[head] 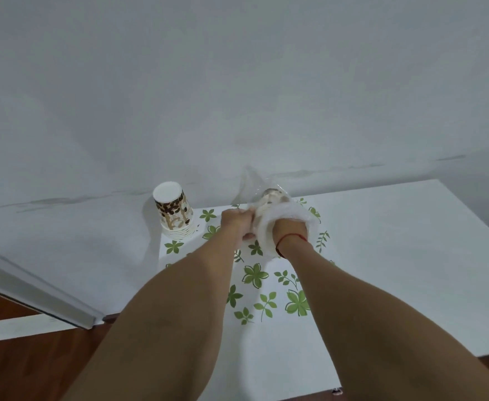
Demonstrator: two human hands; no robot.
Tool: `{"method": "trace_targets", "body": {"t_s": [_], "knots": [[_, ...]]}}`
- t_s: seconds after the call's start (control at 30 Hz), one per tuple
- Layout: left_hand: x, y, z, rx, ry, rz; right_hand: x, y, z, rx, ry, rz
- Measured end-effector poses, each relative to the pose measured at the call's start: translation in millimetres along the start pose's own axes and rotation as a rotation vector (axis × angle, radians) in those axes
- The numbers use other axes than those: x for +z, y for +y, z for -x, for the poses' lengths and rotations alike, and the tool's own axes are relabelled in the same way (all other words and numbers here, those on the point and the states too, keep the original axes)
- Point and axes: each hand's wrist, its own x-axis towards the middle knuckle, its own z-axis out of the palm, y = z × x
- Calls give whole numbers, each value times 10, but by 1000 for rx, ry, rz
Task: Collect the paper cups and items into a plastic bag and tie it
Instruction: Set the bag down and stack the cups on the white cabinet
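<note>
A person stands over a white table (411, 256) with a green leaf-print mat (266, 285). At the far middle of the table, the left hand (236, 224) has its fingers pinched shut on the rim of a clear, crinkled plastic bag (283, 209). The right hand (291, 228) is pushed inside the bag's mouth; what its fingers are doing cannot be told. Something pale and cup-like shows blurred through the plastic. To the left, well apart from the bag, an upside-down stack of white paper cups printed with brown coffee beans (175, 214) stands on the table. Packing looks barely begun: the stack remains outside, the bag untied.
</note>
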Motion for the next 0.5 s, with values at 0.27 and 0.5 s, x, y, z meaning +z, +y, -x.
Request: {"method": "trace_targets", "body": {"t_s": [0.27, 0.5], "knots": [[163, -155, -191, 63, 291, -100, 269, 145, 55, 99, 222, -328], [86, -395, 137, -191, -130, 331, 306, 357, 215, 169, 299, -562]]}}
